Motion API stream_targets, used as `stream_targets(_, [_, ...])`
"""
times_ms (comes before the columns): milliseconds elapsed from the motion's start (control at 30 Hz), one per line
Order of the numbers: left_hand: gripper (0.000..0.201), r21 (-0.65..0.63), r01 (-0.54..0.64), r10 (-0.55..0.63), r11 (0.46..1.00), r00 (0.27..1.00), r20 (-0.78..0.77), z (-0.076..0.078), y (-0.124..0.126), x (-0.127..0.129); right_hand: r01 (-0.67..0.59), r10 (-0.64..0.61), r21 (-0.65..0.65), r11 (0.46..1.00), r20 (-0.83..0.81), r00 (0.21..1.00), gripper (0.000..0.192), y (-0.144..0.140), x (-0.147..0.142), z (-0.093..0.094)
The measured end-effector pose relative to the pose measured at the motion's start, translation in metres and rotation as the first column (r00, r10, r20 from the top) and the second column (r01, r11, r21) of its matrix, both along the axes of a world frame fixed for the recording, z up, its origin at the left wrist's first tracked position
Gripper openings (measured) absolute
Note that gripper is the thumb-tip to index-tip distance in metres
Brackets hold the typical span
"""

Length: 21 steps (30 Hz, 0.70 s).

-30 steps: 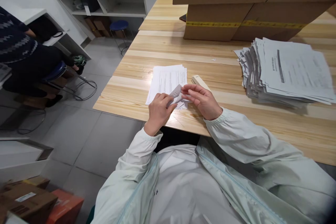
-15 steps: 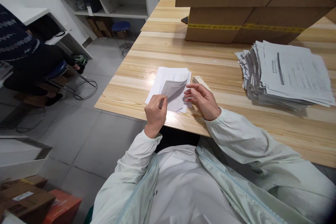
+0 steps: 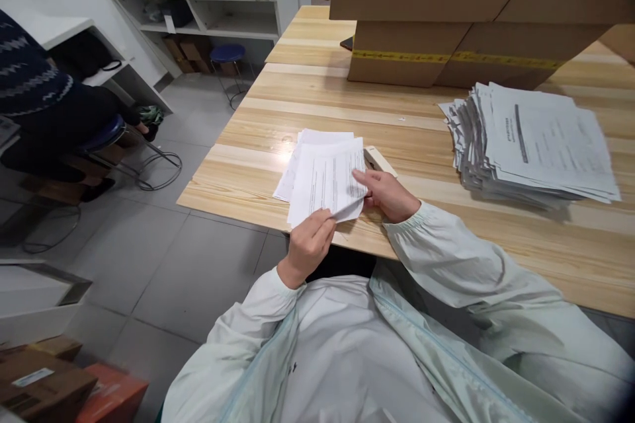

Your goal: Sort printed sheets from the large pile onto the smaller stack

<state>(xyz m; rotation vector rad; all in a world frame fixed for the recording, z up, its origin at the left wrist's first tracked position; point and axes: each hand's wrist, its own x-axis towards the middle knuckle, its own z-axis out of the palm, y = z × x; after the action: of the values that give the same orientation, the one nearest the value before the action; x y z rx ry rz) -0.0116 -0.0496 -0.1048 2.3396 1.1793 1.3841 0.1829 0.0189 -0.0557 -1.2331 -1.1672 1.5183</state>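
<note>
Printed paper sheets are held between my two hands, over the near edge of the wooden table. My left hand pinches their lower edge. On the right side my right hand grips the same sheets, thumb on top and fingers underneath. Other white papers lie on the table beneath them, showing at the left and top. A pale, slim stapler-like object rests just beyond my right hand, its kind not fully clear.
A thick stack of papers stands at the right of the wooden table. Behind it are large cardboard boxes with yellow tape. A person sits on a blue stool at the left. More boxes lie on the floor, lower left.
The dark curled sheet edge between my hands has gone; white printed sheets now lie flat across both. My right hand has closed on their right side, my left has shifted slightly right.
</note>
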Motion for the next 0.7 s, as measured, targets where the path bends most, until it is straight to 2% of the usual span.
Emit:
stream_targets(100, [0.015, 0.063, 0.046, -0.047, 0.997, 0.999, 0.026, 0.0, -0.009, 0.0, 0.017, -0.017, 0.063, 0.998, 0.0, 1.0, 0.053, -0.002, 0.0, -0.008])
stream_targets(200, [0.013, -0.005, 0.049, -0.047, 0.999, 0.989, 0.142, 0.009, -0.013, -0.004, 0.027, -0.025, 0.181, 0.983, -0.015, 1.0, 0.048, -0.005, -0.002, -0.012])
stream_targets(267, [0.016, -0.087, -0.058, 0.082, 0.995, 0.951, 0.299, 0.018, -0.012, -0.01, 0.04, -0.033, 0.212, 0.976, -0.038, 0.999, 0.043, -0.008, -0.001, -0.009])
stream_targets(333, [0.023, -0.199, -0.153, 0.231, 0.968, 0.85, 0.474, 0.028, -0.007, -0.017, 0.038, -0.024, 0.211, 0.977, -0.07, 0.997, 0.04, -0.012, 0.002, -0.003])
stream_targets(367, [0.028, -0.262, -0.161, 0.282, 0.952, 0.797, 0.535, 0.033, -0.003, -0.02, 0.023, -0.007, 0.199, 0.98, -0.079, 0.997, 0.039, -0.014, 0.004, 0.0])
stream_targets(433, [0.038, -0.366, -0.104, 0.314, 0.925, 0.752, 0.579, 0.042, 0.006, -0.026, -0.027, 0.041, 0.173, 0.985, -0.076, 0.996, 0.037, -0.018, 0.007, 0.006])
stream_targets(567, [0.054, -0.476, 0.096, 0.219, 0.874, 0.797, 0.563, 0.049, 0.016, -0.022, -0.096, 0.104, 0.195, 0.976, -0.033, 0.994, 0.038, -0.023, 0.009, 0.007])
stream_targets(633, [0.056, -0.491, 0.163, 0.187, 0.856, 0.788, 0.587, 0.047, 0.017, -0.014, -0.099, 0.1, 0.234, 0.967, 0.006, 0.995, 0.048, -0.023, 0.008, 0.002])
stream_targets(700, [0.056, -0.492, 0.175, 0.193, 0.853, 0.77, 0.608, 0.044, 0.017, -0.006, -0.072, 0.054, 0.285, 0.956, 0.073, 0.996, 0.063, -0.023, 0.009, -0.005])
